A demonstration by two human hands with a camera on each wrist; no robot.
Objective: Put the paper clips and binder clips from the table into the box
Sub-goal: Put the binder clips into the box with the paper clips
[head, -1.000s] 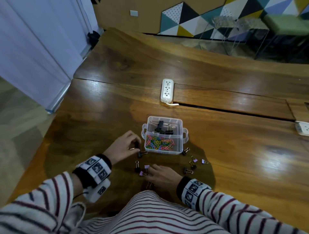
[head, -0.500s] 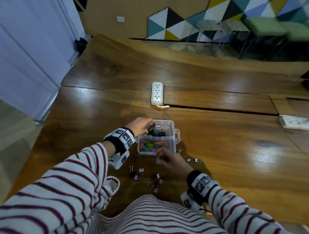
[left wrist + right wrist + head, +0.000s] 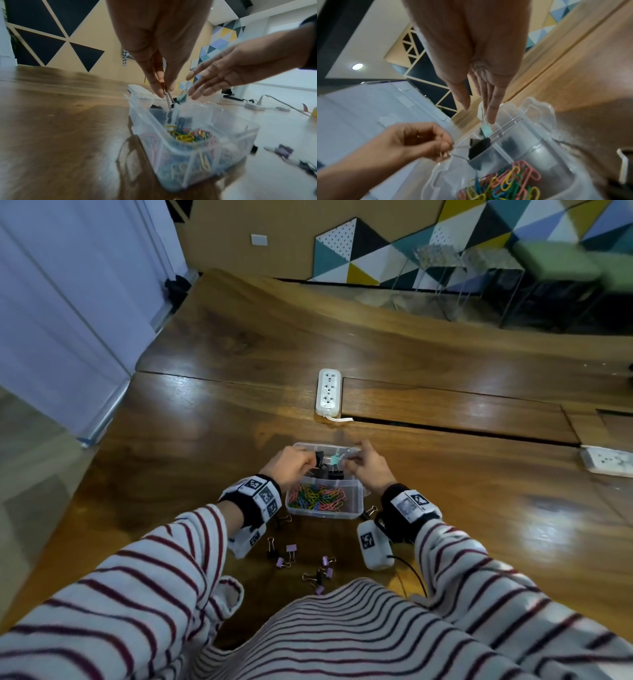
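Note:
A clear plastic box (image 3: 325,513) sits on the wooden table. Its near compartment holds coloured paper clips (image 3: 317,498) and its far one black binder clips (image 3: 330,472). My left hand (image 3: 291,465) hovers over the far compartment, pinching the wire handles of a black binder clip (image 3: 169,100). My right hand (image 3: 368,467) is over the same compartment with straight fingers (image 3: 491,119). A teal binder clip (image 3: 487,129) hangs just under their tips. Several purple and black binder clips (image 3: 290,549) lie on the table in front of the box.
A white power strip (image 3: 329,393) lies beyond the box beside a long slot (image 3: 462,429) in the table. A second strip (image 3: 606,462) is at the far right. The table's left edge (image 3: 102,440) drops to the floor.
My right hand rose from the table in front of the box to the far compartment with the teal clip, and its fingers straightened. My left hand carried its black clip from the table to the box.

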